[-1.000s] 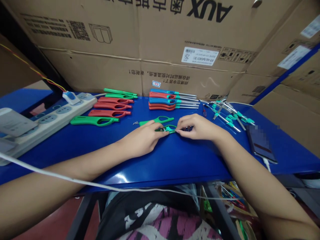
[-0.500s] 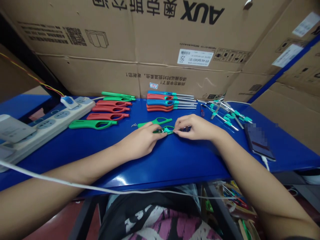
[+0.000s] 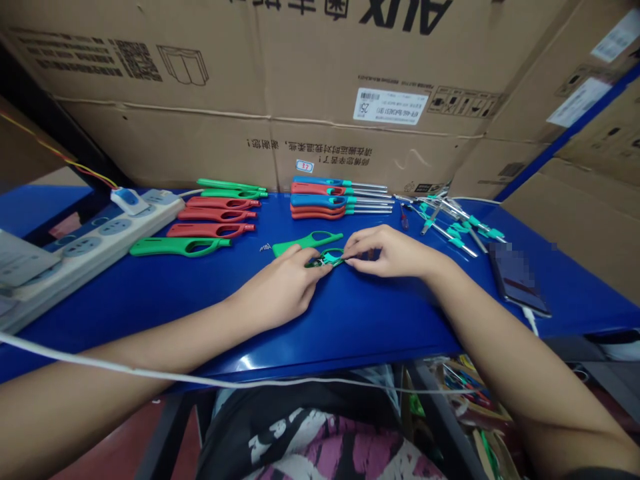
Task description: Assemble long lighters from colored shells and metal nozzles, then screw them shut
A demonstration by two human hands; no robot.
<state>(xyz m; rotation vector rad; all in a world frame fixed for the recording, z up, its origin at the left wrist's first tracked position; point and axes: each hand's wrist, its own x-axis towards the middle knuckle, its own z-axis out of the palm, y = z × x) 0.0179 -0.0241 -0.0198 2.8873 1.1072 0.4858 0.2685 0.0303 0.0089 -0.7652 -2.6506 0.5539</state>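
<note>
A green lighter casing half (image 3: 340, 261) with a teal trigger piece (image 3: 330, 257) in it lies low over the blue table, partly covered by my fingers. My left hand (image 3: 283, 287) is closed on its left side, thumb and fingers pressing it. At the casing's right end, my right hand (image 3: 390, 252) is pinched, thumb against forefinger; whatever is between those fingertips is too small to make out. Just behind my left hand rests another green casing half (image 3: 290, 245). A few small screws (image 3: 265, 247) lie to its left.
Red casings (image 3: 210, 230) and green casings line the left, beside a white power strip (image 3: 107, 230). Lighters with metal tubes (image 3: 370, 200) are stacked at the back. Teal-and-metal tube parts (image 3: 453, 223), a small screwdriver (image 3: 404, 217) and a phone (image 3: 517, 279) sit right. A white cable (image 3: 215, 383) crosses in front.
The view has tilted down and shifted slightly. Both hands stay at the casing; my right fingertips have shifted a little at its right end, and more of the teal piece shows.
</note>
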